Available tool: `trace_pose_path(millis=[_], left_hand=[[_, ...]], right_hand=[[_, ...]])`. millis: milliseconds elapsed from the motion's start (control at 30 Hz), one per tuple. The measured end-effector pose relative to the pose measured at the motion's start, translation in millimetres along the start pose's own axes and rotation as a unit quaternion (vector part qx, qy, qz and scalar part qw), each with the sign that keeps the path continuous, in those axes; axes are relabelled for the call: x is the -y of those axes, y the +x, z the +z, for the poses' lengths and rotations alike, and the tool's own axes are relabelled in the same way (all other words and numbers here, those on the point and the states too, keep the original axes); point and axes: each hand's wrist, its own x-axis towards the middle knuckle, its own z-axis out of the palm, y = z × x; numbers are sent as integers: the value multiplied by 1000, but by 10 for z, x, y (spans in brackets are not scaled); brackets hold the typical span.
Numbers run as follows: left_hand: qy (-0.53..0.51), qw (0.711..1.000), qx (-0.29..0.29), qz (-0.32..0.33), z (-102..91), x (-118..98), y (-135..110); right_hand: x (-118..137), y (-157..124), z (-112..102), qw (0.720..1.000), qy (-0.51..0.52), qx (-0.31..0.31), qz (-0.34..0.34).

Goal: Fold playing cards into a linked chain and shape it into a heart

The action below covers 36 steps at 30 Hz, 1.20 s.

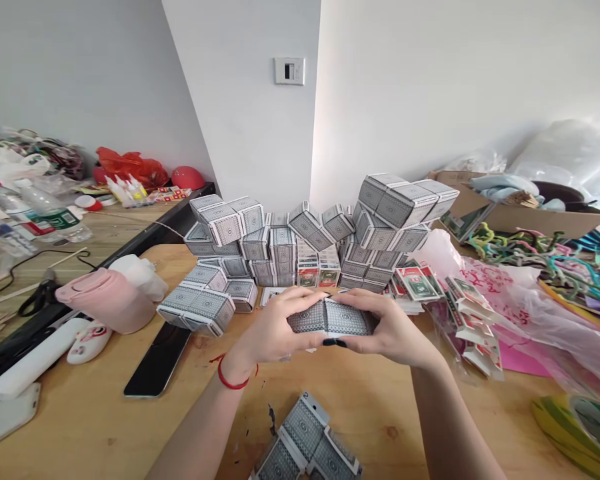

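Between my two hands, above the wooden table [200,427], is a block of folded playing cards [347,319] with grey patterned backs. My left hand [277,325] grips its left end and my right hand [390,327] its right end, thumbs along the near side. Below, at the table's near edge, lies a partly folded piece of interlocked playing cards [307,440]. Behind my hands stand several stacked card blocks [265,247], with a taller pile [397,207] on the right. A separate card block [200,303] sits left of my left hand.
A black phone [157,360], pink cup [107,300] and white computer mouse [89,341] lie left. Red and green card boxes [420,280], opened boxes [473,327], plastic bags [500,287] and yellow-green tape [580,430] lie right. A cardboard box [525,217] stands behind.
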Motion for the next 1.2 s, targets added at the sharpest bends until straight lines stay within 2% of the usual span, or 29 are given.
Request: trace_pose_path(millis=[133,300,500,633,767,1033,1200], left_hand=[[25,1000,-2,-14,10,-63,11],[30,999,-5,-35,-56,-69,7],[47,998,-23,-25,-77,-72,11],[59,997,-17,-48,-38,-114,-8],[66,996,-8,-64,-40,-161,-35],[79,997,-2,-17,-148,-239,-71],[80,996,-9,-34,-215,-236,-97]], right_hand=[[-96,15,-3,996,88,1,24],[-154,-45,-125,987,150,-41,48],[-131,-75,-193,989,135,23,58],[-145,-41,-128,989,139,23,43],[-142,-18,-110,994,99,27,24],[-110,18,18,998,31,51,-3],[-77,32,46,997,50,66,1]])
